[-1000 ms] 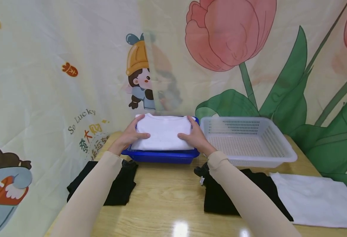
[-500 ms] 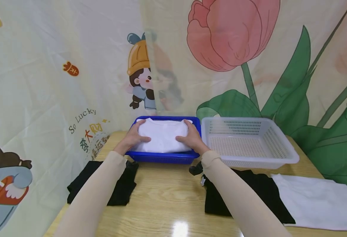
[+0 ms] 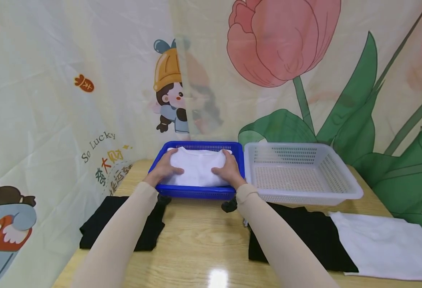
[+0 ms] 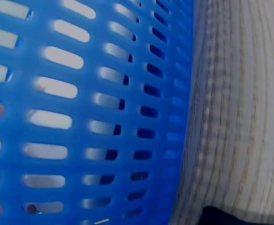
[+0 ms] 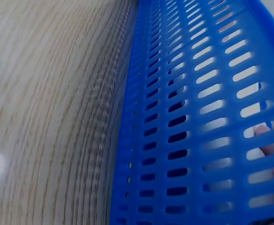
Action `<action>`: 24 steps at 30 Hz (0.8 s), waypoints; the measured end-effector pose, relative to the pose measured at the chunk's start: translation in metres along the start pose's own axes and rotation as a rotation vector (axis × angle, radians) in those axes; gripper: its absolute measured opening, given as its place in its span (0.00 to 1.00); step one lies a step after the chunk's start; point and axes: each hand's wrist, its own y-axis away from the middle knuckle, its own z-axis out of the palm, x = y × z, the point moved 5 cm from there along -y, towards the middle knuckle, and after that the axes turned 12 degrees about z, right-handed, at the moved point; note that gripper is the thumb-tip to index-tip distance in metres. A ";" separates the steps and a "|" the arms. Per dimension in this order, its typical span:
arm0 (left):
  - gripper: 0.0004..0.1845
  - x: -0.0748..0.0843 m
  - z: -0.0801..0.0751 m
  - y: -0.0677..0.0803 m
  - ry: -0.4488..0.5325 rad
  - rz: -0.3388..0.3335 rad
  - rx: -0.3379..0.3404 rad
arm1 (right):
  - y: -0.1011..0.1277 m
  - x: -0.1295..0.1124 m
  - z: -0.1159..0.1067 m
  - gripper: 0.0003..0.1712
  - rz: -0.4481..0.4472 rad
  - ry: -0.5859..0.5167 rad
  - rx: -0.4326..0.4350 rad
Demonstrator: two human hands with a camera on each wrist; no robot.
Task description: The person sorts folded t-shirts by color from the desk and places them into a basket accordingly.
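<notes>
A folded white T-shirt (image 3: 196, 168), its neckline toward the back, lies within the rim of the blue plastic basket (image 3: 200, 193). My left hand (image 3: 165, 167) grips the shirt's left side, thumb on top and fingers over the far edge. On the right side my right hand (image 3: 230, 169) holds it the same way. In the left wrist view the slotted basket wall (image 4: 86, 89) fills most of the frame, with white cloth behind the slots. The right wrist view shows the basket wall (image 5: 194, 140) too, and bits of fingers through the slots.
A white plastic basket (image 3: 312, 196) stands right of the blue one. A folded black garment (image 3: 103, 222) lies at the left, another black garment (image 3: 308, 236) at the right beside a white folded cloth (image 3: 387, 244). All are on the wooden table (image 3: 196, 240), before a printed curtain (image 3: 131, 80).
Both hands have lowered the T-shirt from above the blue basket down into it. The basket's back rim, mostly covered earlier, now shows, and the hands are slightly closer together.
</notes>
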 end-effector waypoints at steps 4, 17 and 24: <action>0.55 -0.010 0.002 -0.004 0.003 -0.038 -0.017 | -0.004 0.002 0.003 0.53 0.023 0.033 0.018; 0.54 -0.003 0.008 0.006 0.000 -0.061 -0.084 | -0.005 0.010 0.011 0.54 0.109 0.096 -0.002; 0.52 0.001 0.006 0.013 0.020 -0.089 -0.106 | -0.003 0.008 0.011 0.54 0.108 0.087 -0.040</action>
